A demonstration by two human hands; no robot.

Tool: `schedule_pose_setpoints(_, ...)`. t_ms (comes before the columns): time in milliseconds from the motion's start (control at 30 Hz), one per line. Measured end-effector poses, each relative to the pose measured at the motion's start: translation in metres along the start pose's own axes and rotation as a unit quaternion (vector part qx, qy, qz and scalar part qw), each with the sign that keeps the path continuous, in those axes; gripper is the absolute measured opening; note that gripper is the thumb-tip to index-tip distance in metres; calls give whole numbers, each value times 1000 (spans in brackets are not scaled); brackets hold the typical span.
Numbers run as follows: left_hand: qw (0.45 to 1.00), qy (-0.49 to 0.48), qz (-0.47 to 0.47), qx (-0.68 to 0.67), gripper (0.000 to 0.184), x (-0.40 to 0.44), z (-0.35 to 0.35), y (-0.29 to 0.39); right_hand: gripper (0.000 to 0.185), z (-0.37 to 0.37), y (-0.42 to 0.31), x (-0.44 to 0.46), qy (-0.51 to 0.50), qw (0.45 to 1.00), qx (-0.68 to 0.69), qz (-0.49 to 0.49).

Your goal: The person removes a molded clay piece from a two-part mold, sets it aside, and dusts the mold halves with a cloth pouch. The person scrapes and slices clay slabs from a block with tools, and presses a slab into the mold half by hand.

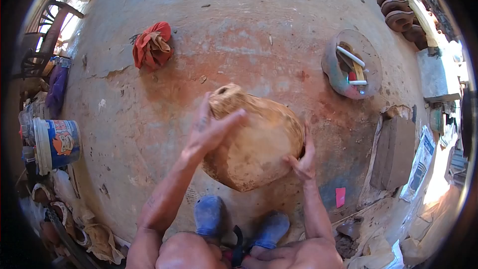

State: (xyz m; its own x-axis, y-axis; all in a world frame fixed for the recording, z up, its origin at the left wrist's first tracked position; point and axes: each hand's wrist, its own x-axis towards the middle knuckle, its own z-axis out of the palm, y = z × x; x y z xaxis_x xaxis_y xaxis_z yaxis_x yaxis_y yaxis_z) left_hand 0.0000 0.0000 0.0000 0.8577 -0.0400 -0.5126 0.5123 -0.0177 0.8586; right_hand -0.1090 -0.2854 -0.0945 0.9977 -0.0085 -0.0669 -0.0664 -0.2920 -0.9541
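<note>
Hands [213,130] [303,162]: both grasping brown bulbous piece [261,144] | holed end [223,100]: forward-left | long axis: diagonal, forward-left to back-right

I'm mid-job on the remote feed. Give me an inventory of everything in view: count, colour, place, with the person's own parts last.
Rounded form: one, tan, between the hands
Cloth bundle: one, red and brown, floor, upper left
Basin: one, translucent, floor, upper right
White sticks: two, white, in the basin
Block: one, grey-brown, right
Pink piece: one, pink, lower right
Bucket: one, white and blue, left
Curved vessels: several, brown, row at upper right
Edge clutter: uncountable, mixed, both sides
Shoes: two, blue, bottom centre
Left hand: one, bare, form's left side
Right hand: one, bare, form's right edge
</note>
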Motion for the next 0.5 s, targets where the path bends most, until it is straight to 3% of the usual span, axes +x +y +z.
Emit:
schedule_pose_setpoints(67,979,-38,162,120,82,-18,28,13,130,-19,-21,-23,24,987,153,43)
schedule_pose_setpoints(100,960,-9,196,201,82,-12,4,42,130,38,3,7,28,972,235,0)
schedule_pose_setpoints(167,835,-71,419,350,81,-23,33,37,130,11,14,-24,71,970,230,16)
schedule_pose_setpoints(333,788,-105,493,352,79,-49,46,15,131,9,24,-60,96,969,224,32)
schedule_pose_setpoints(433,783,-98,528,315,82,-60,38,-11,129,12,26,-70,75,961,264,43)
schedule_pose_setpoints(500,796,-116,497,325,84,-63,31,-14,124,11,27,-69,70,973,218,39)
